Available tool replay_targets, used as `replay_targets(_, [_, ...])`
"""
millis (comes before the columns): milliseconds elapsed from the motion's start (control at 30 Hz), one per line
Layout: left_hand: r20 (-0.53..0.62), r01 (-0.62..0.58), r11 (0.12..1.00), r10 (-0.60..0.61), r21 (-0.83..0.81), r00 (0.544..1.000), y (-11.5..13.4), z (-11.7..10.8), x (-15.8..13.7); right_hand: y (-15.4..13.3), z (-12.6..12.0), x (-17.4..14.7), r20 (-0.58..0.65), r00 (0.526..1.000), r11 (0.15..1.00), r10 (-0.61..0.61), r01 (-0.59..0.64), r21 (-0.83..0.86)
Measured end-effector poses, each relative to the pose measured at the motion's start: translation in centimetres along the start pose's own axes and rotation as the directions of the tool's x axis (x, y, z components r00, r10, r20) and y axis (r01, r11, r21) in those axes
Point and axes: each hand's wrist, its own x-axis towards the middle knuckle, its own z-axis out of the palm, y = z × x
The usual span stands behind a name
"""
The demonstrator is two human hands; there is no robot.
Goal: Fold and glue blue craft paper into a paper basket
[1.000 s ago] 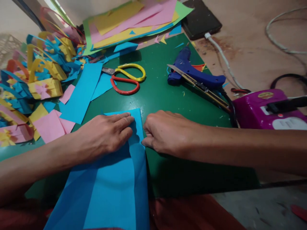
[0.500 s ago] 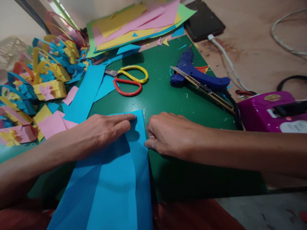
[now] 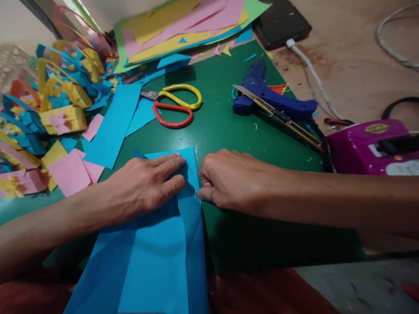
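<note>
Spread wider than in the frame just before, the person's left hand [image 3: 144, 185] had set its thumb apart from its fingers, and a small dark-blue paper corner [image 3: 139, 153] had come into view behind its knuckles; whether that corner belonged to the sheet below could not be told. Palm down, the left hand pressed on a long, folded, bright-blue paper sheet [image 3: 157, 266], whose far end lay on a glossy green tabletop [image 3: 222, 139] and whose near end ran past the table's edge at six o'clock. At the sheet's three o'clock side, the right hand [image 3: 222, 179] was curled, its thumb tip against the paper's edge; whether it pinched the paper was hidden. Judging by a lengthwise line near that edge, the step in hand seemed to be bedding down a fold, and the next move called for a steady left palm and even pressure along the right side. From the sheet's far end, red-and-yellow-handled metal scissors [image 3: 170, 105] lay at twelve o'clock, a dark-blue plastic glue gun [image 3: 271, 98] at two with a slim gold-coloured cutter [image 3: 275, 114] across it, a shiny purple box [image 3: 360, 148] at three, and small yellow, blue and pink folded-paper baskets [image 3: 73, 120] towards ten.
</note>
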Motion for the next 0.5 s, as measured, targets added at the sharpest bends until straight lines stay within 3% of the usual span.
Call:
replay_targets(167, [-0.002, 0.024, 0.996, -0.024, 0.088, 1.0, 0.9, 0.2, 0.3, -0.1, -0.1, -0.1, 0.0, 1.0, 1.0, -0.003, 0.003, 0.003])
replay_targets(400, [0.177, 0.018, 0.986, -0.049, 0.169, 0.983, 1.4, -0.4, 1.2, 0.3, 0.2, -0.1, -0.028, 0.997, 0.998, -0.068, 0.069, 0.007])
replay_targets(500, [0.163, 0.008, 0.981, -0.04, 0.193, 0.986, 1.6, -0.7, 1.6, 0.4, 0.3, -0.1, -0.037, 0.996, 0.997, -0.081, 0.082, 0.016])
